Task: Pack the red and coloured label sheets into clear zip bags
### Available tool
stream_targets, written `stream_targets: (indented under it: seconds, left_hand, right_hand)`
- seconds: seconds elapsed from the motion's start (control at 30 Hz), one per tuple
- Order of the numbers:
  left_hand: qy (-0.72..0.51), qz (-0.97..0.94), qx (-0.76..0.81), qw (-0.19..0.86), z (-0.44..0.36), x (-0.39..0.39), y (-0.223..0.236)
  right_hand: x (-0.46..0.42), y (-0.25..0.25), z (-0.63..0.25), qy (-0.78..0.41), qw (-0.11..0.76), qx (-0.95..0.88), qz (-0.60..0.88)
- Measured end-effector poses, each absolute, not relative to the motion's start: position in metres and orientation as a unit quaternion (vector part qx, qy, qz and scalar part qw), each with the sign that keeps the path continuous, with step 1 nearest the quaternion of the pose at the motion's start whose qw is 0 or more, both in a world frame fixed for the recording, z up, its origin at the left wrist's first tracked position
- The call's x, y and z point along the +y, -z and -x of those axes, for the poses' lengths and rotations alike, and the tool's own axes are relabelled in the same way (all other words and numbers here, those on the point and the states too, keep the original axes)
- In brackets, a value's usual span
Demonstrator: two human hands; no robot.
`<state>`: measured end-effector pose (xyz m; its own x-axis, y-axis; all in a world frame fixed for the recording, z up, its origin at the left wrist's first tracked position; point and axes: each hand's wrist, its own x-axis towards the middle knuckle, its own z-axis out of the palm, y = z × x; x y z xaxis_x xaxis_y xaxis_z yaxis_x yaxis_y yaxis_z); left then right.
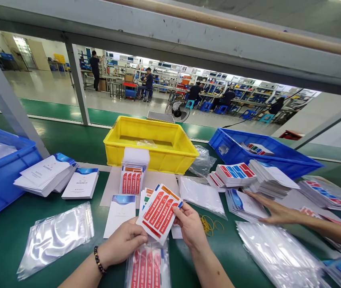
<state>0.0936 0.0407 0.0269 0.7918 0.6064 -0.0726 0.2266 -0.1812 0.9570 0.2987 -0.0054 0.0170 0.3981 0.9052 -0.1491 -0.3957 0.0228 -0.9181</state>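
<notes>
My right hand (191, 225) pinches a small fan of sticker sheets (160, 212), the top one printed with red Max Level and Min Level strips. Wearing a dark bead bracelet, my left hand (126, 241) is closed at the lower left edge of these sheets; its fingertips are partly hidden. Directly below, a clear plastic bag (148, 266) holds more red sticker sheets. A white booklet (119, 212) with a blue top lies beyond my left hand. Behind the sheets, a packed stack of red sticker sheets (132, 180) leans up near the yellow bin.
A yellow bin (152, 154) stands ahead, with blue bins (5, 172) left and right. Booklet stacks (80, 184) and clear bags (58, 236) lie at left. Rubber bands (208, 226) sit near my right hand. A co-worker's hand (274, 210) touches booklets at right.
</notes>
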Motion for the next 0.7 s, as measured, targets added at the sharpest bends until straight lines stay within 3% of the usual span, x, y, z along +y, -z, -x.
stream_targets:
  seconds: [0.27,0.47,0.7]
  left_hand:
    - [-0.218,-0.715,0.308,0.589,-0.099,0.037,-0.018]
    - [-0.207,-0.712,0.285,0.608,-0.1,0.033,-0.02]
    - [-0.217,-0.715,0.28,0.602,-0.101,0.03,-0.019]
  right_hand:
    - [-0.007,-0.015,-0.303,-0.516,0.591,-0.325,0.528]
    - [-0.007,-0.015,-0.311,-0.47,0.599,-0.329,0.559]
    - [-0.01,-0.017,-0.303,-0.527,0.554,-0.36,0.535]
